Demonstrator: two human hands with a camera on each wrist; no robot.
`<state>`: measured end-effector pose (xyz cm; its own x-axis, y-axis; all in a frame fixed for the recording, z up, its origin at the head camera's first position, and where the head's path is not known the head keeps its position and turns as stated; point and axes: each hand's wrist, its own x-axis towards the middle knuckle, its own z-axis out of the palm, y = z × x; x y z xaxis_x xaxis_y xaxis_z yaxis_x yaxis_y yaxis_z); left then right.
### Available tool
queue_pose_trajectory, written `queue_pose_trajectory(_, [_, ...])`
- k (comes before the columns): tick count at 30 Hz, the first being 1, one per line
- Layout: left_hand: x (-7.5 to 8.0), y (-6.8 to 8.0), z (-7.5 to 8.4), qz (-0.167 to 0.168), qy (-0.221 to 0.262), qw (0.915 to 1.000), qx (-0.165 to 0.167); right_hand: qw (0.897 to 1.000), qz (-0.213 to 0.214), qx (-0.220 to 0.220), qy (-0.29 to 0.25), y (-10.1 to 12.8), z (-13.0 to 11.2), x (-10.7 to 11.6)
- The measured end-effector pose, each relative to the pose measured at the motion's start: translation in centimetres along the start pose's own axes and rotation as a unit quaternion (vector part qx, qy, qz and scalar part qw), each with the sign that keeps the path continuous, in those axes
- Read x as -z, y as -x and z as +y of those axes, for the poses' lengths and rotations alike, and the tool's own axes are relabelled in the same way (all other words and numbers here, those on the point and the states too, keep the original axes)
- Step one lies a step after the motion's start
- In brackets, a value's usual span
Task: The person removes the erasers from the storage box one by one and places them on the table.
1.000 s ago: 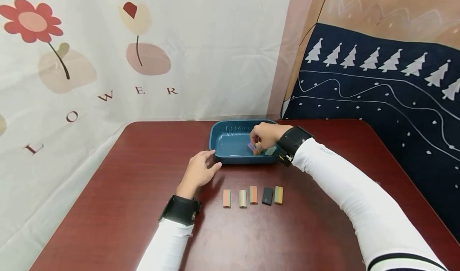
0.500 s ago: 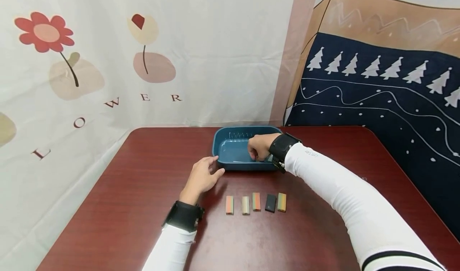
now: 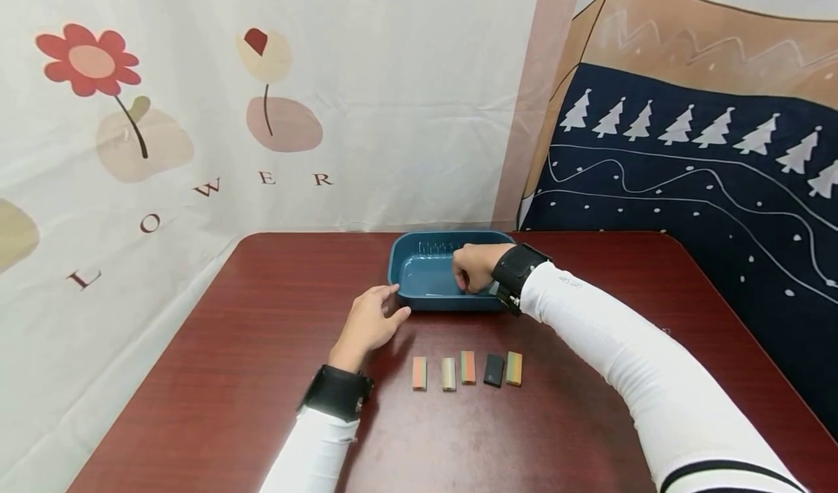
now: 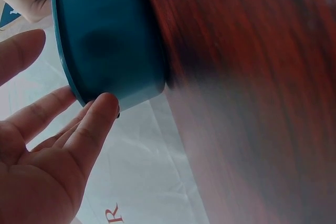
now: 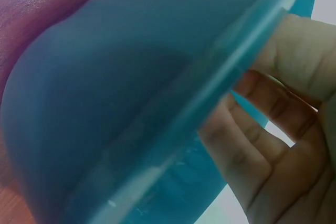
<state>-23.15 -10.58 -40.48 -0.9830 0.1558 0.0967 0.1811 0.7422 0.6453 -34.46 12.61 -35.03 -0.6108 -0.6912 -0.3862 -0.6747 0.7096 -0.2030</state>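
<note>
Inside the tray (image 3: 425, 275), right hand (image 3: 476, 267).

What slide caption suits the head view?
Right hand inside blue tray, left hand at its corner, five blocks on table.

Right hand (image 3: 476, 266) in bin (image 3: 439, 303), five blocks (image 3: 468, 368)

Ok, there were five small blocks (image 3: 468, 367) on one table (image 3: 262, 333): two orange-and-green (image 3: 420, 374), one pale (image 3: 448, 374), one black (image 3: 494, 370), one yellow-and-green (image 3: 514, 369). Plus one blue tub (image 3: 445, 304), two hands (image 3: 368, 320) (image 3: 476, 264) and two black wristbands (image 3: 336, 393) (image 3: 517, 269).
</note>
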Motion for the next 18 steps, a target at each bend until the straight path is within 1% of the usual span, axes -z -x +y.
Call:
queue_pose_trajectory(3, [0.0, 0.2, -0.1, 0.002, 0.000, 0.9999, 0.010, 1.000, 0.012, 0.012, -0.010, -0.1, -0.1, -0.1])
queue_pose_trajectory(6, [0.0, 0.2, -0.2, -0.002, 0.001, 1.0000, 0.009, 0.999, 0.023, 0.017, -0.024, 0.3, 0.0, -0.2])
queue_pose_trajectory(9, [-0.1, 0.1, 0.0, -0.006, 0.007, 1.0000, -0.001, 0.998, 0.030, 0.018, -0.043, 0.9, 0.0, 0.0])
queue_pose_trajectory(13, [-0.1, 0.0, 0.3, -0.004, 0.012, 0.9999, 0.003, 0.996, 0.035, 0.030, -0.072, 1.7, 0.0, 0.4])
queue_pose_trajectory(18, [-0.1, 0.0, 0.2, -0.003, 0.004, 1.0000, 0.002, 0.994, 0.053, 0.040, -0.087, 2.2, 0.0, 1.0])
